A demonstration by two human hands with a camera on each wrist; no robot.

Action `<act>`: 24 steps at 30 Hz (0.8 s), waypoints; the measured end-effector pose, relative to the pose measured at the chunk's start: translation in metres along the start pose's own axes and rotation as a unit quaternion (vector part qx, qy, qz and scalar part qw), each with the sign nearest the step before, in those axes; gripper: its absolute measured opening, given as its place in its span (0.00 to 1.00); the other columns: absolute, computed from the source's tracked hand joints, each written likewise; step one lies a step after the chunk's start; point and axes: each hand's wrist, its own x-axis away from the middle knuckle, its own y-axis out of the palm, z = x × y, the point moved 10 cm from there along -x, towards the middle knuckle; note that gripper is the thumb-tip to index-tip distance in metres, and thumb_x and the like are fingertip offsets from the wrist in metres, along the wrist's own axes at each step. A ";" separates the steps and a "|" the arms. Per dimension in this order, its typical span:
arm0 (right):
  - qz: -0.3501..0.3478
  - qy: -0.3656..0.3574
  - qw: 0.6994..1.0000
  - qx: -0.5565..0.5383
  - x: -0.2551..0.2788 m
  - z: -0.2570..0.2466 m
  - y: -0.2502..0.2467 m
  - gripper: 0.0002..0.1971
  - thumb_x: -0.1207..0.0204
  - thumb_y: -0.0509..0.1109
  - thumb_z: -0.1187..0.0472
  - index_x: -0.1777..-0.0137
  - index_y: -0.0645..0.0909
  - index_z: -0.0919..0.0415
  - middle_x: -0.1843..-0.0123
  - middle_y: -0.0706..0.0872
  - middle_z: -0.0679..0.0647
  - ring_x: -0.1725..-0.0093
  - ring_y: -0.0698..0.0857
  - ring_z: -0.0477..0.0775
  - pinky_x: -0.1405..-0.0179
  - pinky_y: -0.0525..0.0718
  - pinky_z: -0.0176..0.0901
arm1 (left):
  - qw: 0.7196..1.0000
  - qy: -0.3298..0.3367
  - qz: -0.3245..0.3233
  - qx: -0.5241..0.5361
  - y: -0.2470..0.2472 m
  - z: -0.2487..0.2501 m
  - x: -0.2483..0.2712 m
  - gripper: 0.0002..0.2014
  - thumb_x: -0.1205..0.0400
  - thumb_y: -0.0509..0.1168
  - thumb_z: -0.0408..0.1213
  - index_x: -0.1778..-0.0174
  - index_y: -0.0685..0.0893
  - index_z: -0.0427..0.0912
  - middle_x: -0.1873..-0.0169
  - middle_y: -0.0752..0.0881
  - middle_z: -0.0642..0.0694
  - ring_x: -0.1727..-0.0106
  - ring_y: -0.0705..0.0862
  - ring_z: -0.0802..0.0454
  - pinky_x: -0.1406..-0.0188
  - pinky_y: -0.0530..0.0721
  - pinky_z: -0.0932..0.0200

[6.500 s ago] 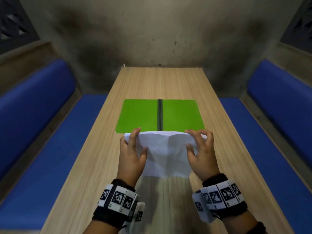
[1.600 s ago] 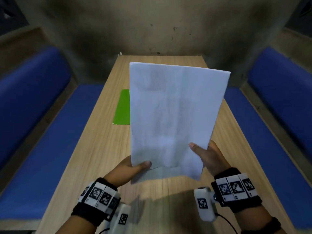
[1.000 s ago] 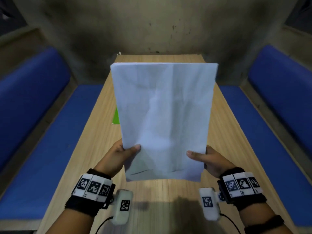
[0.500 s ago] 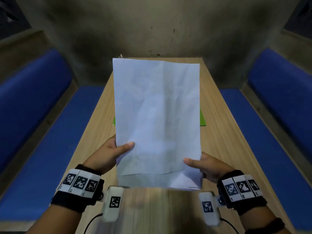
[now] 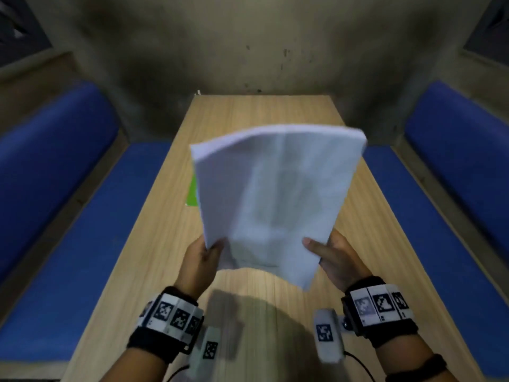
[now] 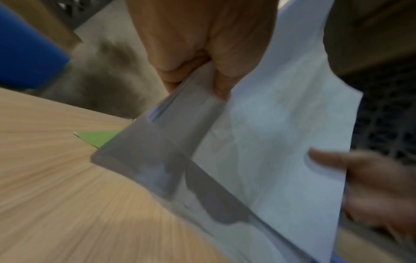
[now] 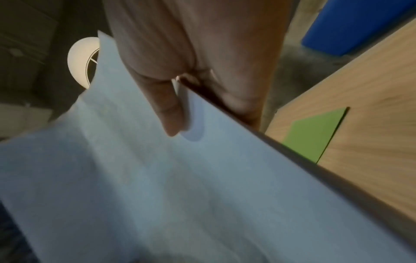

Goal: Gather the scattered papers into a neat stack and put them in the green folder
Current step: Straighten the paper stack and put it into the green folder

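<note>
Surface: long wooden table (image 5: 261,114), pale grain running away from the person, is butting against the far wall; a shadow is falling on its near end.
Room: stained, dull concrete wall (image 5: 220,51) is closing off the far end; blue benches (image 5: 55,216) are flanking the table on both sides, with padded blue backs.
Window: dark lattice grilles are showing at the upper corners, blurred.
Papers: white paper stack (image 5: 275,199) is being held in the air above the table, tilted, top edge leaning to the right and curling away from the person; creases are showing across the top sheet.
Left hand: left hand (image 5: 199,263) is pinching the stack's lower left corner, thumb on the near face, fingers curled behind.
Right hand: right hand (image 5: 337,257) is gripping the lower right edge, thumb (image 7: 168,113) lying across the top sheet, fingers underneath.
Green folder: green folder (image 5: 192,194) is lying flat on the table behind the papers, mostly hidden; only a sliver is showing at the stack's left edge, and one corner is peeking out in each wrist view.
Wrists: both are wearing black bands with printed marker squares, and a white camera unit is hanging under each.
Focus: wrist views are motion-blurred.
</note>
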 end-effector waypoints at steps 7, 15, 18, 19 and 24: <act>0.093 -0.031 0.993 0.058 0.008 -0.007 0.010 0.11 0.22 0.64 0.67 0.45 0.79 0.51 0.45 0.86 0.56 0.41 0.84 0.57 0.36 0.80 0.47 | 1.000 -0.004 -0.005 0.001 0.028 -0.013 0.018 0.10 0.25 0.57 0.42 0.54 0.77 0.64 0.58 0.83 0.69 0.57 0.80 0.83 0.59 0.78 0.78; 0.155 0.018 0.986 0.055 0.015 0.043 0.003 0.34 0.43 0.79 0.45 0.36 0.79 0.57 0.39 0.86 0.55 0.38 0.84 0.55 0.35 0.81 0.55 | 0.998 -0.037 -0.050 -0.005 0.040 -0.037 0.020 0.08 0.32 0.64 0.43 0.58 0.79 0.56 0.62 0.83 0.61 0.56 0.80 0.62 0.64 0.76 0.75; 0.179 0.042 0.983 0.015 0.013 0.051 -0.012 0.28 0.40 0.81 0.52 0.42 0.81 0.64 0.44 0.87 0.61 0.44 0.85 0.60 0.47 0.86 0.54 | 0.998 -0.029 -0.004 0.058 0.025 -0.038 0.018 0.27 0.37 0.69 0.50 0.41 0.73 0.55 0.45 0.81 0.60 0.43 0.80 0.70 0.47 0.78 0.74; 0.180 0.044 0.983 -0.007 0.013 0.048 -0.015 0.16 0.33 0.78 0.61 0.46 0.82 0.62 0.48 0.88 0.59 0.48 0.85 0.59 0.55 0.87 0.46 | 0.995 -0.031 0.015 0.096 0.021 -0.036 0.017 0.30 0.37 0.68 0.49 0.37 0.72 0.51 0.42 0.80 0.58 0.41 0.79 0.69 0.42 0.78 0.69; 0.192 0.023 0.980 -0.037 0.008 0.032 -0.018 0.18 0.28 0.72 0.68 0.39 0.79 0.58 0.45 0.87 0.54 0.44 0.85 0.58 0.43 0.84 0.54 | 0.993 -0.006 0.040 0.111 0.024 -0.007 0.011 0.29 0.28 0.63 0.47 0.31 0.69 0.45 0.43 0.79 0.59 0.45 0.78 0.76 0.40 0.75 0.64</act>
